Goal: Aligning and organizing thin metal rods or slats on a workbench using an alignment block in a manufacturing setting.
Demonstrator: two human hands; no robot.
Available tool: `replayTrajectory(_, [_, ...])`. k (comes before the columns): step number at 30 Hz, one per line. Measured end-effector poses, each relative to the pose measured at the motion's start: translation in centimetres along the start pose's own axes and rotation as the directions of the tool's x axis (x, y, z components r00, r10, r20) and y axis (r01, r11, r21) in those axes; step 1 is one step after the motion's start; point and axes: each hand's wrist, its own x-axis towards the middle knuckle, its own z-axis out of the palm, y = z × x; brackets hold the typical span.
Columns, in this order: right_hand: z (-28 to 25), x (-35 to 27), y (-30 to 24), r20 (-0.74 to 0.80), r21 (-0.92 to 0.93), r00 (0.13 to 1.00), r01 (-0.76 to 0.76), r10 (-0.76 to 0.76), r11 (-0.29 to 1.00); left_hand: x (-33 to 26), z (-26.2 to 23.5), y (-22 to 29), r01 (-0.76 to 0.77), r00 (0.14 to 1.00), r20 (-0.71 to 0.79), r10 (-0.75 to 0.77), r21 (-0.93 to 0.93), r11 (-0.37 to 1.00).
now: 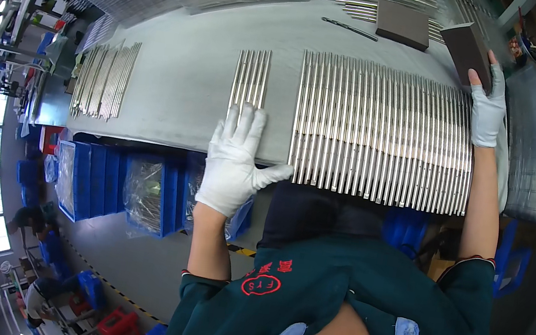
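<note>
Step, judged: block-handling. Right hand (488, 110) seems to pinch dark block (464, 52), far-right corner of large rod row (384, 133) — left hand (234, 162) spread over small rod group (252, 76), left of row. Next calls for steady grip — rods undisturbed.

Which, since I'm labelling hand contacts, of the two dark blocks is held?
The tilted block farther right, held in the right hand; the other block lies to its left, untouched.

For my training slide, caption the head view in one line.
Gloved left hand at a few metal rods; right hand holding a tilted dark block.
</note>
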Motion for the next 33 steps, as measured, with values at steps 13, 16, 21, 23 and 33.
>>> replayTrajectory(13, [-0.3,0.0,-1.9,0.088,-0.001,0.995,0.039,-0.039,0.999,0.2,0.4,1.2,-0.163,0.987,-0.006,0.163,-0.048,0.985])
replayTrajectory(16, [2.0,0.3,-8.1,0.363,0.223,0.93,-0.034,-0.05,0.974,-0.6,0.1,2.0,-0.256,0.967,-0.012,0.256,-0.068,0.964])
replayTrajectory(21, [7.7,0.8,-13.2,0.593,0.243,0.732,0.234,-0.335,0.941,0.0,0.1,3.3,-0.252,0.967,0.026,0.253,-0.035,0.967])
replayTrajectory(23, [9.5,0.3,-13.1,0.639,0.279,0.713,0.135,-0.289,0.951,0.2,0.1,3.9,-0.258,0.966,0.013,0.257,0.02,0.966])
replayTrajectory(33, [7.3,0.2,-14.9,0.853,-0.13,0.5,-0.07,0.148,0.989,0.3,0.4,3.9,-0.359,0.929,-0.075,0.364,0.066,0.931])
